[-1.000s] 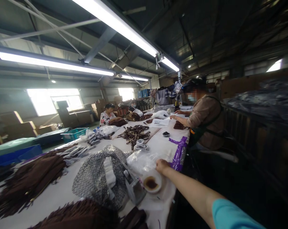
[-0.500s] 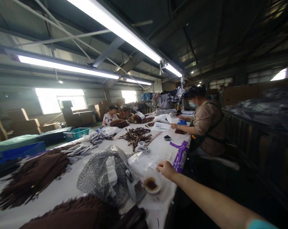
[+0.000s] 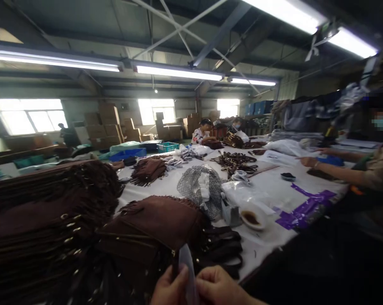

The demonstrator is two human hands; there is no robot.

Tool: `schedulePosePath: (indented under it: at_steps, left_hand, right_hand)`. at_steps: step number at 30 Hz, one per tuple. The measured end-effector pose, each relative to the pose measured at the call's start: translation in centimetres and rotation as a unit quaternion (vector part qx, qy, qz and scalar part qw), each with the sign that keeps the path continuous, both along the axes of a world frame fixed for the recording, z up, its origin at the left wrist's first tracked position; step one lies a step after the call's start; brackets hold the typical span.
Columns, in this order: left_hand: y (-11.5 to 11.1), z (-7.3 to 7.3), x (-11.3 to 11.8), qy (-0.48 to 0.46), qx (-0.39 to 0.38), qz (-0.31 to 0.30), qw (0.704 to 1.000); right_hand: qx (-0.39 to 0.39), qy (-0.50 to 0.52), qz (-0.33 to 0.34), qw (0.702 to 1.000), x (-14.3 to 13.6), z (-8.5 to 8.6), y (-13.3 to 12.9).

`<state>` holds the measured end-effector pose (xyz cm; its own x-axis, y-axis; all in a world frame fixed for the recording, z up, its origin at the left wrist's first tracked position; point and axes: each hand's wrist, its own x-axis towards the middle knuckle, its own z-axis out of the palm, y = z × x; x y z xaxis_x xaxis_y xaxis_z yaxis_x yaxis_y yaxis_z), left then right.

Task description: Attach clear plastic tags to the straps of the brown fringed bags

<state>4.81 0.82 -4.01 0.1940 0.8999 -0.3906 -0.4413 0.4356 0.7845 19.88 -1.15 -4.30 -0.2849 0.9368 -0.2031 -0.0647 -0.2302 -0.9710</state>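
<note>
Low in the view my left hand [image 3: 170, 286] and my right hand [image 3: 218, 286] are side by side, fingers pinched on a thin whitish strip [image 3: 186, 264] that stands up between them. Just beyond them lies a brown fringed bag [image 3: 166, 220] with a zipper, dark straps [image 3: 224, 250] at its right. A tall stack of brown fringed bags [image 3: 45, 207] fills the left side. Behind the front bag sit a silvery mesh-like sheet [image 3: 194, 186], a grey box-like holder [image 3: 231, 214] and a white bowl [image 3: 253, 219] with brown stuff inside.
Purple plastic [image 3: 302, 209] lies near the table's right edge, with a small dark dish [image 3: 287, 176] beyond. Brown straps [image 3: 234, 161] are heaped mid-table. At the right a person's hands [image 3: 308, 162] hold white material; two people sit at the far end.
The view has swung left and down, bringing the bag stack into sight. My right hand has come from beside the bowl to the strip, and my left hand has appeared.
</note>
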Motion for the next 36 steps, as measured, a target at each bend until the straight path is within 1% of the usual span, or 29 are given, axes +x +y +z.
schedulePosePath:
  at_steps: [2,4,6,8,11,15,18,21,24,29,32,36]
  left_hand:
    - [-0.1,-0.6,-0.5,-0.019,-0.002,0.007,1.000]
    - [-0.2,-0.8,-0.9,-0.006,0.012,0.007,1.000]
    - [-0.2,-0.6,-1.0,0.022,0.023,-0.006,0.999]
    - [-0.3,-0.2,-1.3,0.038,0.013,-0.022,0.999]
    - [-0.7,0.9,-2.2,0.006,-0.017,-0.024,1.000]
    - [-1.2,2.8,-3.8,0.015,-0.043,-0.038,0.998]
    - [-0.9,4.2,-4.2,0.016,-0.039,-0.063,0.997]
    - [-0.1,4.9,-3.8,0.024,-0.011,-0.097,0.995]
    - [0.4,4.7,-3.4,0.072,0.040,-0.103,0.991]
    - [0.3,3.9,-3.1,0.186,0.088,-0.064,0.976]
    - [0.2,3.7,-2.8,0.216,0.102,-0.040,0.970]
    - [0.5,3.6,-2.6,0.224,0.103,-0.031,0.969]
  right_hand:
    - [0.078,-0.057,-0.001,0.995,-0.2,1.0,0.0]
    - [0.142,-0.086,-0.023,0.986,-0.2,2.3,0.5]
    - [0.149,-0.125,-0.054,0.979,-0.5,3.3,1.2]
    - [0.128,-0.161,-0.088,0.975,-0.8,3.6,1.8]
    - [0.109,-0.159,-0.119,0.974,-1.0,3.2,1.7]
    - [0.082,-0.150,-0.110,0.979,-0.3,2.2,0.3]
    - [0.061,-0.158,-0.112,0.979,-0.3,1.4,-0.7]
    - [0.041,-0.156,-0.111,0.981,-0.6,0.7,-1.3]
    - [0.046,-0.156,-0.106,0.981,-0.8,0.4,-1.5]
    - [0.045,-0.146,-0.108,0.982,-0.5,0.5,-1.6]
    - [0.041,-0.138,-0.105,0.984,-0.5,0.4,-1.7]
    - [0.036,-0.129,-0.106,0.985,-0.7,0.1,-1.8]
